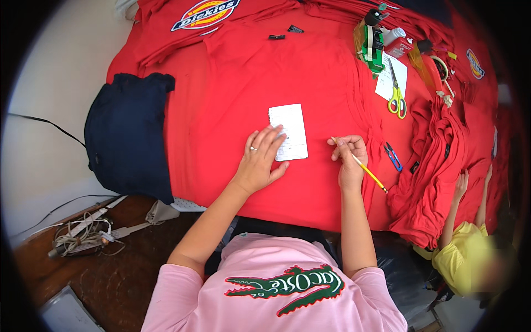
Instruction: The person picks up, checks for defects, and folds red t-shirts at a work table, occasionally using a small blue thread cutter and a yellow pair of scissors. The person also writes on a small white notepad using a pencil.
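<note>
A small white spiral notepad (293, 130) lies on red fabric (243, 83) in front of me, with faint writing on its page. My left hand (263, 157) rests at the notepad's left edge, fingers spread and fingertips on the page; a ring sits on one finger. To the right of the notepad, my right hand (349, 157) grips a yellow pencil (369, 174) between thumb and fingers. The pencil's eraser end slants down to the right, and its other end pokes out by the fingertips, apart from the paper.
Yellow-handled scissors (396, 97) lie on a white sheet at right, with blue thread snips (393, 157) nearer. Behind stand a green box (371, 50) and bottles. Dark navy fabric (130, 133) hangs at left. Bunched red cloth (426, 182) borders a yellow-shirted person (459, 252) at right.
</note>
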Demonstrator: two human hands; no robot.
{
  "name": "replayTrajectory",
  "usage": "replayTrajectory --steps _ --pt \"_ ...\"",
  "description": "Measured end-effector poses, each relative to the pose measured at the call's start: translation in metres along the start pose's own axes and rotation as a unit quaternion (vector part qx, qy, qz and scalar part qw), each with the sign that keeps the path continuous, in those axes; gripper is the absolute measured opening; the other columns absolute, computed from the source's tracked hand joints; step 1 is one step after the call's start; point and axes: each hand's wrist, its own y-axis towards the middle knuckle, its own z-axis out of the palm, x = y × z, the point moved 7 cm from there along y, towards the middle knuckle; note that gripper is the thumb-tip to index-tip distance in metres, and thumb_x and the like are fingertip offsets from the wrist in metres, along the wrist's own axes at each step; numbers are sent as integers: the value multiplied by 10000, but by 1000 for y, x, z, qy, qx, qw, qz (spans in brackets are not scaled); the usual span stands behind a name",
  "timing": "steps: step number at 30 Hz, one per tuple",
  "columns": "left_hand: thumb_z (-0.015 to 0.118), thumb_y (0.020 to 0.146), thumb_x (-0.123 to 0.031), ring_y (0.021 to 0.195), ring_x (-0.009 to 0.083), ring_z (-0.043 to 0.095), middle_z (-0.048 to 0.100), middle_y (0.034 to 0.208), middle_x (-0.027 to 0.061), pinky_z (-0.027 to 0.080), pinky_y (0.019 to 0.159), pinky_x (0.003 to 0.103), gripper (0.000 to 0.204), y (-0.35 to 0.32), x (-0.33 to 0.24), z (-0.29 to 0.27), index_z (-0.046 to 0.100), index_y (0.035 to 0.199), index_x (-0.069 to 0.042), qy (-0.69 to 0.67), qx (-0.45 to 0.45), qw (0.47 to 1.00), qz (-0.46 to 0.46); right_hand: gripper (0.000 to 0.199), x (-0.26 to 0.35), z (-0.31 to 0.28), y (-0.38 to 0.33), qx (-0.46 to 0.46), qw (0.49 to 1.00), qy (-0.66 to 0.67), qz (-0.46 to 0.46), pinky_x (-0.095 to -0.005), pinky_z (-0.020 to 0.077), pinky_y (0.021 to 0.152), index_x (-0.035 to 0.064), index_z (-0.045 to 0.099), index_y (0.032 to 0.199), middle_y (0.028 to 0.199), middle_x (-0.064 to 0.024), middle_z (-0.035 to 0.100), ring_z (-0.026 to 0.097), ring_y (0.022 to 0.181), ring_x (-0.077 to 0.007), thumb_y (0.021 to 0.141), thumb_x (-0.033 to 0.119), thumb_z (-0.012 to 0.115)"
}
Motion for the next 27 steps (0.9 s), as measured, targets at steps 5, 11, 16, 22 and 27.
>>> replayTrajectory --steps 5,11,16,22,27 --pt "713 898 -470 1484 277 394 425 1634 103 280 1249 491 781 -5 -5 11 494 1525 -61 23 50 998 29 188 5 16 21 -29 999 4 -34 -232 513 641 61 573 995 997 -162 752 672 761 -111 956 -29 733" --pt "717 873 -485 1474 270 410 426 1646 97 313 1233 478 801 -4 -3 11 513 1529 -73 14 52 998 31 230 -5 47 40 -26 999 -2 -45 -213 488 582 63 554 960 964 -165 748 626 681 -86 930 -48 754" --pt "721 855 -483 1465 271 432 452 1634 94 332 1219 482 801 -1 -1 7 533 1515 -69 -5 45 998 33 240 -7 77 48 8 998 13 -61 -214 478 565 70 531 921 919 -166 738 594 641 -73 939 -74 723" --pt "713 857 -486 1461 271 444 458 1627 98 335 1214 494 798 -3 2 9 537 1511 -64 -21 36 998 36 267 -6 100 51 19 995 -4 -97 -212 467 575 69 514 872 830 -109 704 589 645 -67 940 -76 728" --pt "707 857 -492 1461 273 448 461 1622 107 335 1212 504 798 -3 4 8 541 1510 -65 -26 33 998 36 357 -14 112 45 45 990 -93 -93 -244 428 562 68 488 727 676 -32 618 535 616 -61 939 -46 751"
